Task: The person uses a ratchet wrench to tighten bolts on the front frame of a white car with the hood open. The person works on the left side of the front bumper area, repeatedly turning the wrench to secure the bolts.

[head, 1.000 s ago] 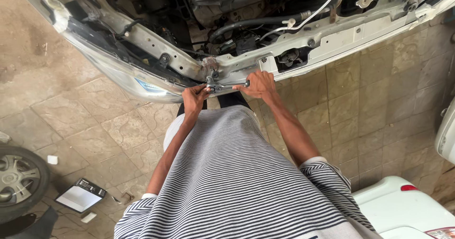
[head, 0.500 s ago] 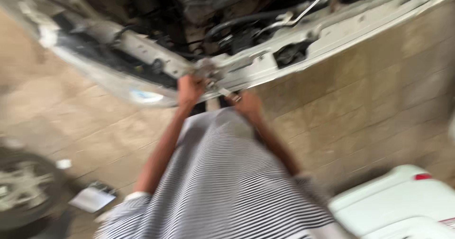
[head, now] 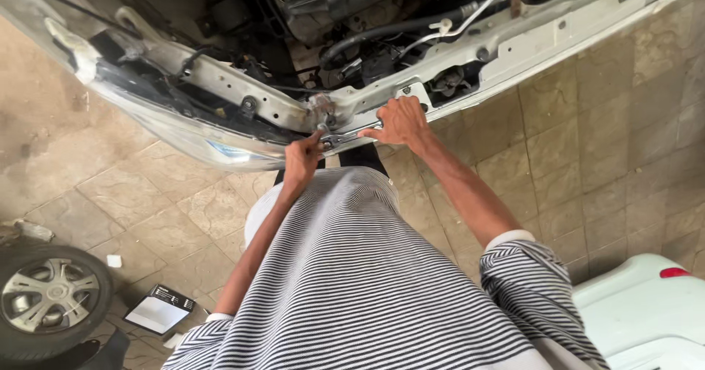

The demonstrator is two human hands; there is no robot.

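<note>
Wrench point(head: 351, 134), a slim metal one, lies flat along the white front frame point(head: 514, 47) of the car, spanning between my two hands. My right hand point(head: 400, 122) is closed over its handle end, pressing it on the frame. My left hand point(head: 302, 161) pinches the head end with fingertips, just below a bolt mount point(head: 322, 109). Far behind my left elbow a wheel point(head: 50, 296) rests on the tiled floor point(head: 587, 142).
</note>
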